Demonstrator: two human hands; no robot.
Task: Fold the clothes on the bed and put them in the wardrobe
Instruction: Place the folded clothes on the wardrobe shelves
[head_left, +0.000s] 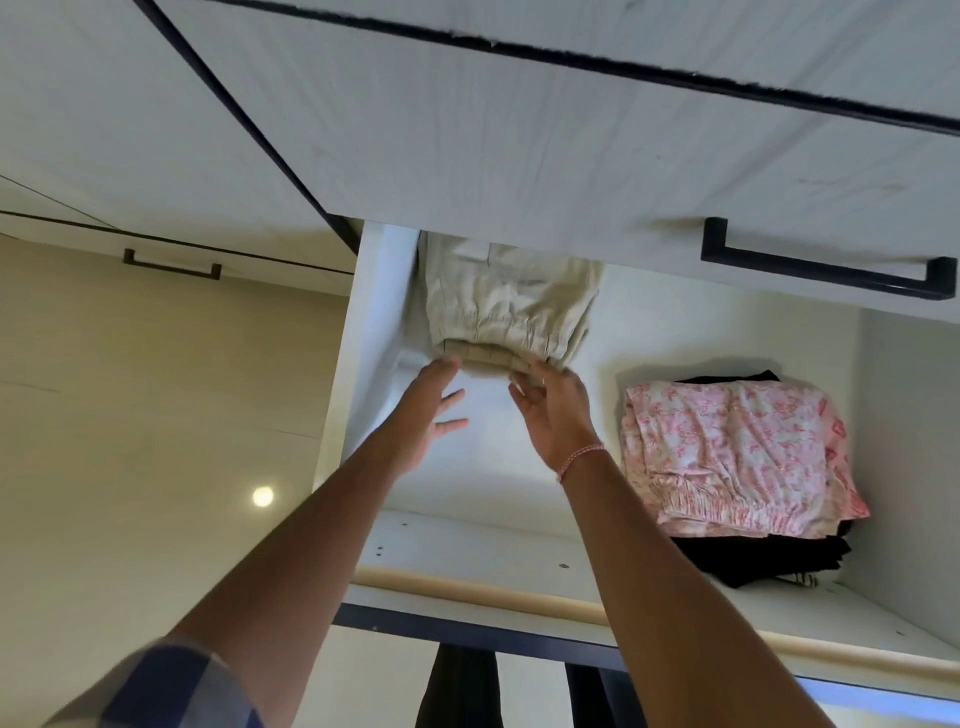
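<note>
Soft, light-looking trousers (511, 306) at twelve o'clock seem best held by the near fold, which the right grip (556, 410) pinches and the left grip (431, 410) touches, fingers straight.

Beige trousers (511, 301) far end hidden behind upper door (519, 156); black clothes (753, 561) mostly under pink garment (727, 447).

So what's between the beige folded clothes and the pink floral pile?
Just bare white shelf, in the head view; the right hand holds the beige clothes.
</note>
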